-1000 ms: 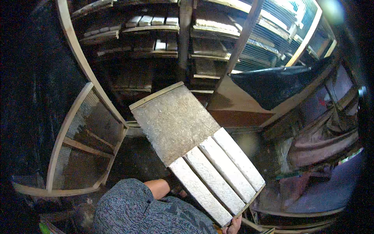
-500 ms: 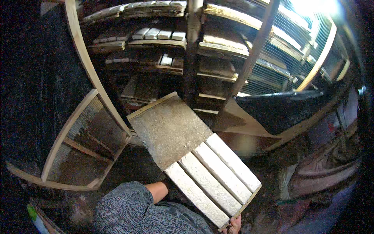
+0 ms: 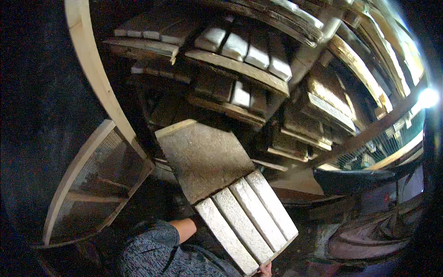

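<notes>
White blocks (image 3: 241,224) – four, side by side on the near part of a board (image 3: 205,157).
Right hand (image 3: 266,269): fingers clamped on the board's near edge – left hand hidden, finger state cannot be told. Far, shelves (image 3: 240,69) carry similar blocks (image 3: 257,56); left, a wooden mesh frame (image 3: 94,197).

No lettering, label, number or sign can be read anywhere in this view.

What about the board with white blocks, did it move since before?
Yes, the board moved forward: its far end looks closer to the wooden shelves now.
</notes>
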### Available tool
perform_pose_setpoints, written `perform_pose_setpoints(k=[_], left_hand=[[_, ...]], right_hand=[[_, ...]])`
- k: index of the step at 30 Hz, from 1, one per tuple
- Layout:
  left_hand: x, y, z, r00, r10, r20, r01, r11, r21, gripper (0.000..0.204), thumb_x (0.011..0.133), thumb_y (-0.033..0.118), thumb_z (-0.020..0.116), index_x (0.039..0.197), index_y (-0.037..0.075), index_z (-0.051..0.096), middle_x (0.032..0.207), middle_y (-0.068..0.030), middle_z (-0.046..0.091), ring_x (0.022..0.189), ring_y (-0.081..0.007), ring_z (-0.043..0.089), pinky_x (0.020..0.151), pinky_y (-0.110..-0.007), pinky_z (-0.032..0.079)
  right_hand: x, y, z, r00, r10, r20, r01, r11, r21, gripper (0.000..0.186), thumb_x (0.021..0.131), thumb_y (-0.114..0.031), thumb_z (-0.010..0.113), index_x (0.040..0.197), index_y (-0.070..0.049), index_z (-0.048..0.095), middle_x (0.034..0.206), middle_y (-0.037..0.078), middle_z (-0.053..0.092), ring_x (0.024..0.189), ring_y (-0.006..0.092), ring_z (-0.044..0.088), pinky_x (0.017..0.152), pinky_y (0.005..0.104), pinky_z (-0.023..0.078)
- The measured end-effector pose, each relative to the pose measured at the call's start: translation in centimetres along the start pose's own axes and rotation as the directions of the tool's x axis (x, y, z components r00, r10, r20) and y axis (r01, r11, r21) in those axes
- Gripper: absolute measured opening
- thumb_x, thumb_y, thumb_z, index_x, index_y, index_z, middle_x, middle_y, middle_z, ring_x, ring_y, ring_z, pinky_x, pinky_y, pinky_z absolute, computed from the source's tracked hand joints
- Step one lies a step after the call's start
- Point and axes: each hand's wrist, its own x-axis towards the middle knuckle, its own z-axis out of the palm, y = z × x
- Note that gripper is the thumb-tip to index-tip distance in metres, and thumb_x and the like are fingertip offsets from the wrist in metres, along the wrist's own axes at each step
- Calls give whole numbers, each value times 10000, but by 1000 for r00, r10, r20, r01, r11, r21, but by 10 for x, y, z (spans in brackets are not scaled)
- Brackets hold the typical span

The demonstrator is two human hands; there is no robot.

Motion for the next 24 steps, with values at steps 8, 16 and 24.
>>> perform_pose_setpoints(k=[8,16,24], left_hand=[[-4,134,-21,989,138,-52,-141,989,-52,663,941,603,408,1241,80,683,1323,-139,650,1219,-334,597,1087,-512,423],[10,231,-41,959,269,-92,-273,961,-36,664,941,603,410,1236,76,686,1320,-140,651,1216,-334,598,1086,-510,424],[20,272,-61,931,346,-116,-350,937,-18,665,940,603,413,1232,73,688,1318,-142,653,1213,-333,600,1085,-508,425]], right_hand=[[43,5,75,989,68,129,-32,965,-261,714,918,-327,724,1523,-131,399,1111,95,615,918,210,576,740,354,515],[92,38,156,980,189,57,-168,949,-268,795,898,-319,726,1571,-207,318,1027,94,623,714,196,585,515,334,465],[78,-31,234,919,386,80,-385,923,-29,784,909,-77,652,1583,-216,278,742,43,567,496,150,470,361,296,317]])
